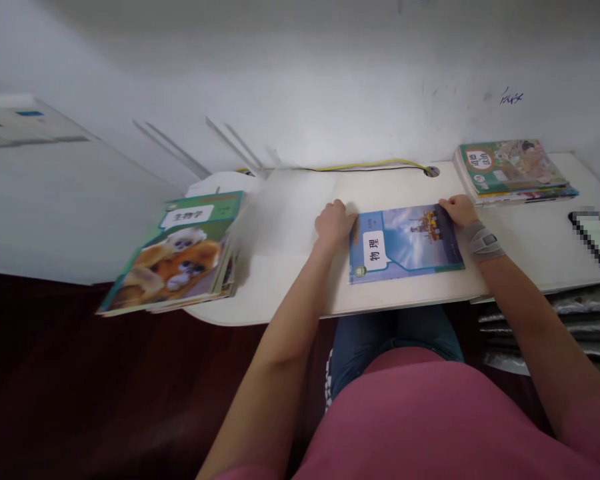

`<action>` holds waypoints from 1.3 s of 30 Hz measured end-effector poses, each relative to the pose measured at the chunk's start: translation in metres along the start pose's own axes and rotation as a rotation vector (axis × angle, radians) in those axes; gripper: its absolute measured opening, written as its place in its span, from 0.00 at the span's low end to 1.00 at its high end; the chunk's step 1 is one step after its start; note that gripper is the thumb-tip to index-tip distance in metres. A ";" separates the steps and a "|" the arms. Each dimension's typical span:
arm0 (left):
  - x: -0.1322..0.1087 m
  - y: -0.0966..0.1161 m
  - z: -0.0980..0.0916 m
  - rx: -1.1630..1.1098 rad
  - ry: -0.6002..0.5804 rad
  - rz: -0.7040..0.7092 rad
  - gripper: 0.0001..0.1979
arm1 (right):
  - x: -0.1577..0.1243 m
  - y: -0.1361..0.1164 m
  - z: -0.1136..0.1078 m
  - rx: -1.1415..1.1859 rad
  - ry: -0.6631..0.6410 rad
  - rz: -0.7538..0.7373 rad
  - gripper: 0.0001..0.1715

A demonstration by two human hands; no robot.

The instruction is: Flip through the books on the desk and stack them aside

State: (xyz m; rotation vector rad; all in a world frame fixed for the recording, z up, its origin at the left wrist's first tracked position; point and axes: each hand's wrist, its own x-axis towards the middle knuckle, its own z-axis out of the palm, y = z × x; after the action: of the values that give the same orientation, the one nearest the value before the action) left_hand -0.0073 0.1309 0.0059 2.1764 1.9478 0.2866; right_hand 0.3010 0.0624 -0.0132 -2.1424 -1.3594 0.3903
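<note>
My left hand [334, 223] sits on the left edge of a physics textbook [406, 244], which lies flat on the white desk [395, 183], its cover showing an offshore platform under a cloudy sky. The fingers [341, 212] of that hand are curled and bunched together against the edge. My right hand [459, 210] is at the book's upper right corner, with its fingers [448, 205] lying close together across the edge. I cannot tell whether either hand is actually pinching the book. A grey wrist brace [483, 240] wraps my right wrist. To the left, a stack of books [177, 257] topped by a biology textbook hangs over the desk's edge. To the right, a second stack of books [513, 170] sits near the wall, and a phone [596, 239], pixelated, lies just beyond my right hand. A yellow cable [375, 165] runs along the back of the desk into a round grommet [431, 171].
</note>
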 end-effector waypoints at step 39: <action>-0.010 0.001 0.018 0.112 0.013 0.311 0.21 | -0.047 -0.004 0.023 -0.296 -0.079 -0.626 0.25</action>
State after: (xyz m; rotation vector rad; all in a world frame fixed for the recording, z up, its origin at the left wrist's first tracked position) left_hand -0.0025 0.1205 -0.0115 2.5555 1.6623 0.2446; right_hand 0.2653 0.0292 -0.0321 -1.7909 -2.1384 0.0210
